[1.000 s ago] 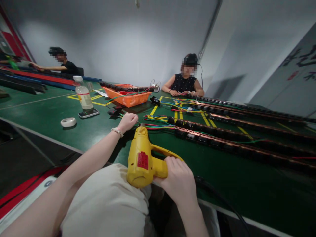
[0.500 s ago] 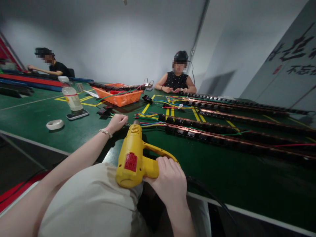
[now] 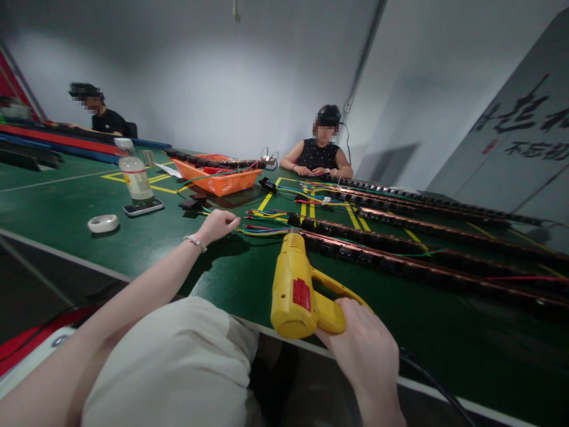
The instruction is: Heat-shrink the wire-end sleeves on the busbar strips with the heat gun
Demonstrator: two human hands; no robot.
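My right hand (image 3: 367,341) is wrapped round the handle of a yellow heat gun (image 3: 288,290) with a red label. Its nozzle points away from me, at the near end of a long dark strip with copper-coloured lines (image 3: 364,258). My left hand (image 3: 220,225) is closed, a bracelet on its wrist, and grips the coloured wires (image 3: 262,232) running out of that strip. Just beyond this hand lies a black connector (image 3: 194,204) with wires leading toward the fingers. The fingertips hide the wire ends there.
More strips (image 3: 413,219) lie side by side across the green table (image 3: 213,290). An orange basket (image 3: 224,185) stands farther back, left of a seated person (image 3: 320,154). A bottle (image 3: 137,181), a phone-like device (image 3: 143,207) and a white ring-shaped object (image 3: 103,223) are at left. A black cable (image 3: 438,385) trails at right.
The heat gun has moved right in my right hand, from near the wires by my left hand to the strip's end. My left hand has shifted slightly right. The camera view has also shifted a little.
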